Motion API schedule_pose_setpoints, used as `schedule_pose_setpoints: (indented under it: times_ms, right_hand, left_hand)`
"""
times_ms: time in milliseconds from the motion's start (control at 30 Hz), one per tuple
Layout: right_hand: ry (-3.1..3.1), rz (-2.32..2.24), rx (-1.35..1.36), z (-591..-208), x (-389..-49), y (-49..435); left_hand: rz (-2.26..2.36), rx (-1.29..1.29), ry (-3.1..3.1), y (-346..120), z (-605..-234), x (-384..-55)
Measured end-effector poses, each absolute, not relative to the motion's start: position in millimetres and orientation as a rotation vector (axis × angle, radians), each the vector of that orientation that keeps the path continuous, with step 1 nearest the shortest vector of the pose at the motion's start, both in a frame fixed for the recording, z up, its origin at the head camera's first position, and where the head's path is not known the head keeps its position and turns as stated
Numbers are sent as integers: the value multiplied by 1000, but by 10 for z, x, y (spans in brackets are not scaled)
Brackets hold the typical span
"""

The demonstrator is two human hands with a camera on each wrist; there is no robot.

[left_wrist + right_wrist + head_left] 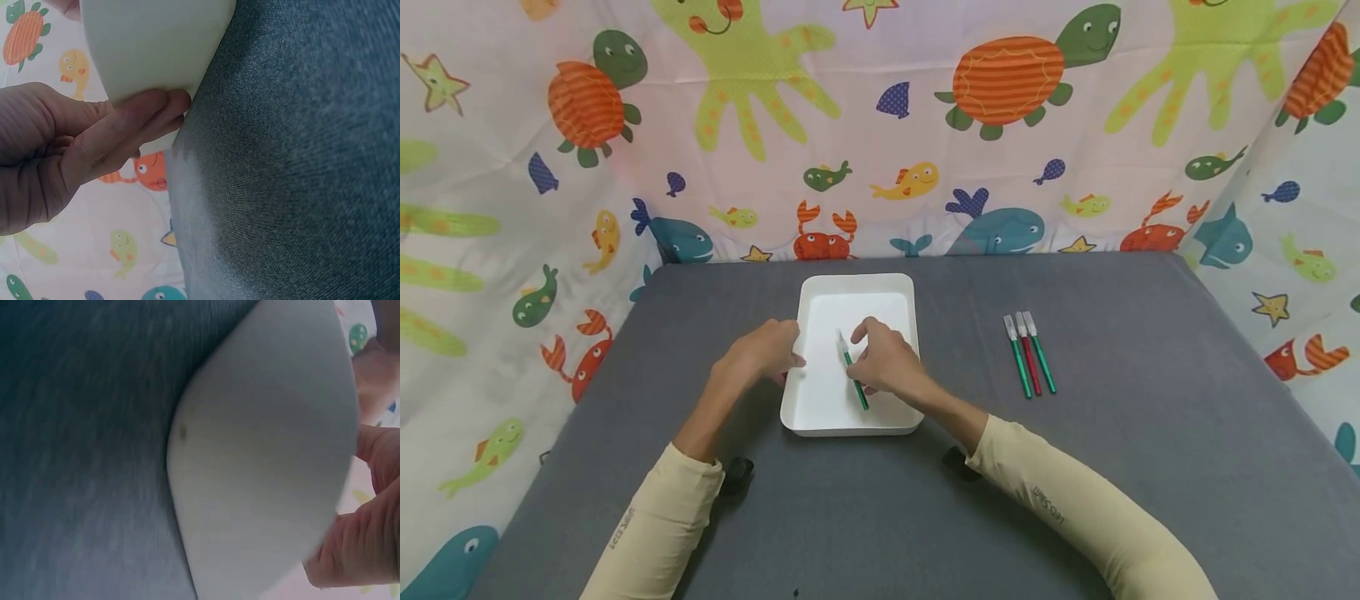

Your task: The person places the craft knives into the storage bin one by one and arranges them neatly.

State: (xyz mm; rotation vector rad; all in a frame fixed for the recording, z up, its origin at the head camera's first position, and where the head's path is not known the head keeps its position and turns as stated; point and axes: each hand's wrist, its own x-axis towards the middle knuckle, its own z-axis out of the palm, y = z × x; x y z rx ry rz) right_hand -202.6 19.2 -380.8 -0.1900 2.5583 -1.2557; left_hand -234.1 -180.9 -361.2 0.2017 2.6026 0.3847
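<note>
Fingers of the left hand [765, 348] are clamped on the left wall of a white rectangular tray [816, 408]. The right hand [889, 360] pinches a green craft knife [861, 395] over the tray, its pale cap towards the far side. Three capped craft knives [1031, 358], one red between two green, lie right on the grey tabletop [1150, 400].

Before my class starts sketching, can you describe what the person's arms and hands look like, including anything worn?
Both forearms wear plain cream sleeves, each with small dark lettering. The cuffs stop short of the wrists, and a small black object shows beside each. The left hand and right hand are ungloved.
</note>
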Motion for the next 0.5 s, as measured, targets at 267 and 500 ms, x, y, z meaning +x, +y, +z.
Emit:
schedule_pose_setpoints:
  times_ms: [267, 500]
  right_hand:
    - [2542, -1265, -195, -3888, -1985, -50]
    - [2506, -1358, -198, -3973, -1928, -202]
  left_hand:
    - [402, 233, 2614, -1807, -3606, -2330]
    - [401, 252, 2616, -1807, -3601, -2326]
